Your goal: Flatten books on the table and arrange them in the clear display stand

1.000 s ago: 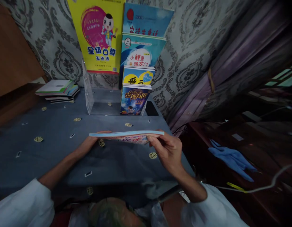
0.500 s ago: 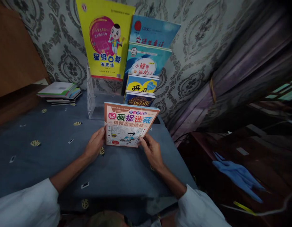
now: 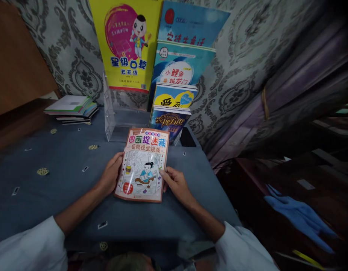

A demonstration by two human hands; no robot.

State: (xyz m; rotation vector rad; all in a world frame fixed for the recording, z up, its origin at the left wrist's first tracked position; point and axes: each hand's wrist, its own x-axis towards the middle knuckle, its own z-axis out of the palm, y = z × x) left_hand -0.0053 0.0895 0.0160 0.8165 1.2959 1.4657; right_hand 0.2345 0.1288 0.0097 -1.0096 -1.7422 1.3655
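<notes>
An orange-bordered picture book (image 3: 142,165) is held up over the table, its cover facing me. My left hand (image 3: 111,175) grips its left edge, and my right hand (image 3: 176,184) pinches its right edge with the thumb on the cover. Just behind it stands a clear rack (image 3: 107,109) of tiered books: a tall yellow workbook (image 3: 128,41) on the left, and on the right a blue book (image 3: 190,22), a teal book (image 3: 182,67), a yellow-and-blue book (image 3: 174,96) and a dark blue book (image 3: 169,120).
A stack of books (image 3: 70,107) lies at the back left of the dark-clothed table (image 3: 63,158). A black flat object (image 3: 187,137) is beside the rack's right side. Past the table's right edge are a blue cloth (image 3: 299,214) and a purple curtain (image 3: 247,113).
Both hands have brought the book slightly lower and tilted it, so more of its cover shows. The dark blue book behind it is now more exposed. The view has shifted slightly.
</notes>
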